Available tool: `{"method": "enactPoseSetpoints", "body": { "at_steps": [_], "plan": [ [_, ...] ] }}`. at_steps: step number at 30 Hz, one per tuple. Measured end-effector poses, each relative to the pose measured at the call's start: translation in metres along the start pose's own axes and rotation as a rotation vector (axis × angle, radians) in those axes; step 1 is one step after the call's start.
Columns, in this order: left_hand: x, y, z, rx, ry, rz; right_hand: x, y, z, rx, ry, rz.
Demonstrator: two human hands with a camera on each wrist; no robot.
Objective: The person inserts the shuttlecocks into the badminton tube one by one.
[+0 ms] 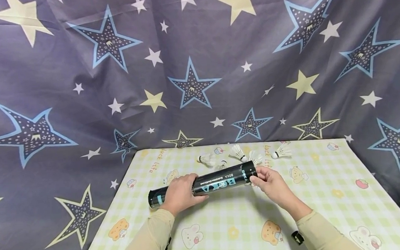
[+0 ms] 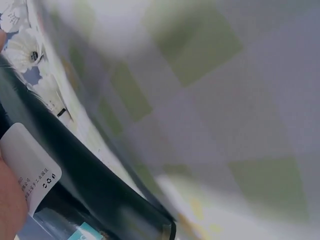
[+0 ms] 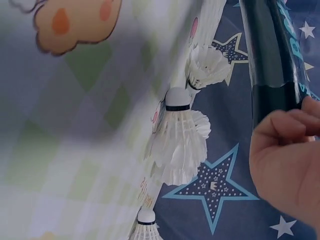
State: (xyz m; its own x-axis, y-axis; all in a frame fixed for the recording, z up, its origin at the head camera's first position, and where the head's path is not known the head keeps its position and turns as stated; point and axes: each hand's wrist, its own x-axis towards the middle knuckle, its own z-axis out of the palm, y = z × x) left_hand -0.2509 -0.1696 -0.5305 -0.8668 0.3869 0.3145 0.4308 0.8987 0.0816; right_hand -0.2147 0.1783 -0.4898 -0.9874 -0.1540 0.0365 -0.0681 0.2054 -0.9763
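A black shuttlecock tube [image 1: 221,181] with BOKA lettering is held above the table, its right end slightly higher. My left hand [image 1: 181,192] grips it left of the middle, thumb along the near side. My right hand [image 1: 272,184] pinches the right end between thumb and fingers. In the right wrist view, fingers [image 3: 280,127] hold the tube's dark end section [image 3: 272,102], below a visible seam. The left wrist view shows a white label [image 2: 35,165] on the tube and a clear part. What is inside cannot be told.
Several white feather shuttlecocks lie behind the tube, among them one at the left [image 1: 207,160], one in the middle [image 1: 237,153] and one at the right [image 1: 282,151]. A green-checked cloth [image 1: 227,216] covers the table. A star-patterned curtain [image 1: 194,36] hangs behind it.
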Motion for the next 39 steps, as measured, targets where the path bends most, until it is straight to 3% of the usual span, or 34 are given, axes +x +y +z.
{"method": "enactPoseSetpoints", "body": {
  "at_steps": [5, 8, 11, 16, 18, 20, 28, 34, 39],
  "plan": [
    [-0.003, 0.002, 0.001, -0.003, -0.026, -0.007, -0.002, 0.004, -0.011, 0.017, -0.153, 0.05],
    [-0.005, 0.005, 0.002, 0.008, -0.038, -0.001, -0.003, 0.007, -0.032, -0.047, -0.2, 0.035],
    [-0.006, 0.006, 0.001, 0.01, -0.037, -0.001, 0.004, 0.006, -0.06, -0.158, -0.132, 0.03],
    [-0.011, 0.005, 0.0, 0.037, -0.053, 0.003, 0.031, 0.016, -0.107, -0.362, 0.105, 0.091],
    [-0.012, 0.006, 0.002, 0.052, -0.063, 0.018, 0.04, 0.023, -0.121, -0.445, 0.142, 0.106],
    [-0.012, 0.006, 0.004, 0.06, -0.065, 0.031, 0.048, 0.027, -0.13, -0.511, 0.129, 0.112],
    [-0.011, 0.009, 0.003, 0.057, -0.076, 0.036, 0.075, 0.047, -0.136, -0.559, 0.054, 0.106],
    [-0.01, 0.011, 0.004, 0.049, -0.072, 0.038, 0.068, 0.06, -0.134, -0.532, 0.029, 0.201],
    [-0.011, 0.008, 0.004, 0.053, -0.072, 0.013, 0.054, 0.063, -0.127, -0.516, 0.116, 0.194]
  ]
}}
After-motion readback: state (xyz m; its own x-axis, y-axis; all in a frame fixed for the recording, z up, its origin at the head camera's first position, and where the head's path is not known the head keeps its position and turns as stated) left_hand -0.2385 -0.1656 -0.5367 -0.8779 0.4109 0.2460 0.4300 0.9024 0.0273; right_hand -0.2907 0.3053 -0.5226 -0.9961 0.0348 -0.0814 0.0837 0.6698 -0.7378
